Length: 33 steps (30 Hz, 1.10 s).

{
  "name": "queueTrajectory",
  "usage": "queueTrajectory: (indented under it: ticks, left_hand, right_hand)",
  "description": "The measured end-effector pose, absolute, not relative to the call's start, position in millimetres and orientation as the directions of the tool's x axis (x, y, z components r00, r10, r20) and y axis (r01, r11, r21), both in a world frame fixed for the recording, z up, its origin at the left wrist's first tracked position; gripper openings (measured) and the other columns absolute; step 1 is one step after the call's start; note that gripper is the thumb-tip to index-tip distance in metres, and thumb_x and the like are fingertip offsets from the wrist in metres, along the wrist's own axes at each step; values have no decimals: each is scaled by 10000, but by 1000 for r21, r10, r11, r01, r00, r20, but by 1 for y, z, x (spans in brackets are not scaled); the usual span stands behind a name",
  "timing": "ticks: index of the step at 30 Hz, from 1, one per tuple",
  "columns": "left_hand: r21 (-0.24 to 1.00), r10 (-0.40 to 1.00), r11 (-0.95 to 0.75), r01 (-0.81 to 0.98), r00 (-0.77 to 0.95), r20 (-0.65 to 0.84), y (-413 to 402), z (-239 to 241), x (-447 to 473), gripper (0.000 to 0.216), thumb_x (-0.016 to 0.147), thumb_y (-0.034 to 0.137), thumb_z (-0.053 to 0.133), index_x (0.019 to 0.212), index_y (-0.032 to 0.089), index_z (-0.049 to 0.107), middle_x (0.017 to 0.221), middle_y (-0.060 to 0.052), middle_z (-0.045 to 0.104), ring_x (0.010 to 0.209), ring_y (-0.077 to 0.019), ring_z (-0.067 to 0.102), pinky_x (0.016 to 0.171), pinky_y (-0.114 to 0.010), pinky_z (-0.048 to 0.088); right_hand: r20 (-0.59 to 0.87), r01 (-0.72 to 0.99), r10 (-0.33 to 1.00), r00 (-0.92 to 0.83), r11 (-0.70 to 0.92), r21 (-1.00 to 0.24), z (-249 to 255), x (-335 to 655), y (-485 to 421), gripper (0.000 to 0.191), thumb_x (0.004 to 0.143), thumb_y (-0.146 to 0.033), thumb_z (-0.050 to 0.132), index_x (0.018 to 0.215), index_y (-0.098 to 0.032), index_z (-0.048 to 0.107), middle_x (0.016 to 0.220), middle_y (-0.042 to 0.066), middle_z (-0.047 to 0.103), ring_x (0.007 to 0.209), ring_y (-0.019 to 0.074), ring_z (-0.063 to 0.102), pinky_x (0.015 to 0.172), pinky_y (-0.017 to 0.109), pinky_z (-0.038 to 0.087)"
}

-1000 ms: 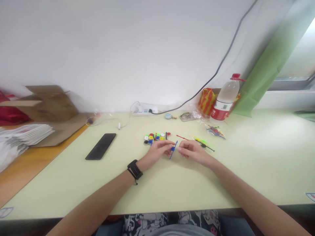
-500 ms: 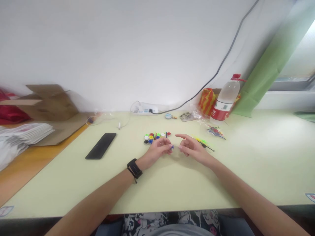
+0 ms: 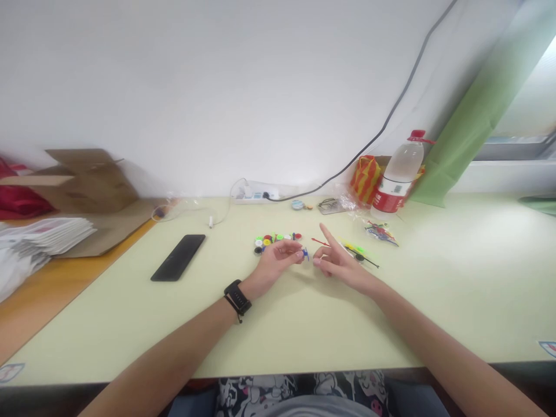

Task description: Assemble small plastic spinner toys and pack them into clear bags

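Note:
A small blue plastic piece (image 3: 305, 254) with thin prongs is pinched between the thumb and fingers of my left hand (image 3: 280, 259). Just to its right is my right hand (image 3: 336, 260), its index finger stretched out and up. The thumb and other fingers of that hand are curled together; whatever lies between them, if anything, is hidden. Behind my left hand is a cluster of small round coloured pieces (image 3: 266, 242), partly covered. A thin red stick (image 3: 319, 241) shows by my right index finger. Yellow, green and black plastic sticks (image 3: 359, 253) lie beyond my right hand.
A black phone (image 3: 178, 258) lies at left. Toward the wall are a power strip (image 3: 256, 196), a round tin (image 3: 297, 205), a bag of coloured parts (image 3: 381, 233) and a large bottle (image 3: 397, 176). A cardboard box (image 3: 91, 179) and stacked papers (image 3: 56, 234) are far left.
The blue piece has turned and shows more between my left fingertips. My right index finger has lifted, uncovering the red stick. The phone and bottle have stayed put.

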<state>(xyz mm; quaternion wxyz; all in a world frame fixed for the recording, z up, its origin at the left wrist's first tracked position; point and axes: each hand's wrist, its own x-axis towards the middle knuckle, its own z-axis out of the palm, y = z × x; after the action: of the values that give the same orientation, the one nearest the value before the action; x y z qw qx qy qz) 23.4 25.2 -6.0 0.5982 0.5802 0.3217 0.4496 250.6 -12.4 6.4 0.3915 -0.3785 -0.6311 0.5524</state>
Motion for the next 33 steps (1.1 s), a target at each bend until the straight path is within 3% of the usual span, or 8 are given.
queueTrajectory:
  ticks: [2,4,6,7,9,18,29,33]
  left_hand:
    - [984,918,-89,-156,371,142,25,-7,23,310,798,332,855,1039,174,740,1039,-67,726,926,-170,687,923,-338,535]
    - [984,918,-96,-151,368,146,26,-7,24,312,790,325,861,1035,174,741,1065,-71,726,960,-178,686,939,-342,533]
    - [983,916,-87,-160,376,143,26,-7,24,313,784,324,866,1026,170,740,1076,-74,727,970,-183,686,935,-346,539]
    - [983,915,-80,-167,379,139,26,-8,24,313,781,323,868,1020,169,738,1082,-75,727,968,-183,687,929,-347,544]
    - [982,914,-69,-176,382,133,25,-7,25,314,777,323,871,1011,165,734,1096,-76,724,961,-182,686,917,-347,553]
    - [991,881,-89,-101,455,126,21,-6,24,335,783,343,867,1018,157,716,1010,-69,727,899,-182,703,865,-335,556]
    - [992,850,-99,-79,511,126,20,-7,24,342,800,357,853,1034,155,705,970,-84,751,901,-198,721,876,-350,564]
    - [991,867,-91,-103,481,130,20,-7,25,341,806,358,848,1040,158,699,969,-77,750,903,-196,724,873,-348,565]
  right_hand:
    - [73,60,907,-415,107,-992,7,250,-12,989,922,-439,695,1638,-424,13,999,-13,594,657,112,513,622,269,480]
    - [72,119,902,-427,135,-984,7,251,-11,690,910,-483,699,1526,-357,413,934,-11,610,642,115,512,600,261,458]
    - [80,204,909,-408,176,-963,8,252,-9,338,923,-543,658,981,-217,722,701,-26,541,552,106,427,528,253,371]
    - [93,233,918,-386,194,-953,8,253,-8,447,937,-569,625,705,-187,657,597,-34,459,514,100,365,502,260,317]
    - [131,234,934,-333,217,-948,10,254,-7,641,960,-600,568,482,-192,438,502,-41,335,484,96,283,486,281,252]
    - [149,-3,931,-332,157,-988,18,244,-12,349,869,-514,752,846,-211,580,772,6,647,602,122,525,591,281,445]
    - [137,19,914,-382,156,-988,10,245,-8,283,888,-456,745,977,-208,642,848,22,659,635,128,567,607,293,473]
    - [150,-9,938,-313,155,-988,7,246,-8,513,896,-429,731,1346,-291,530,851,-19,622,637,132,564,625,301,481]
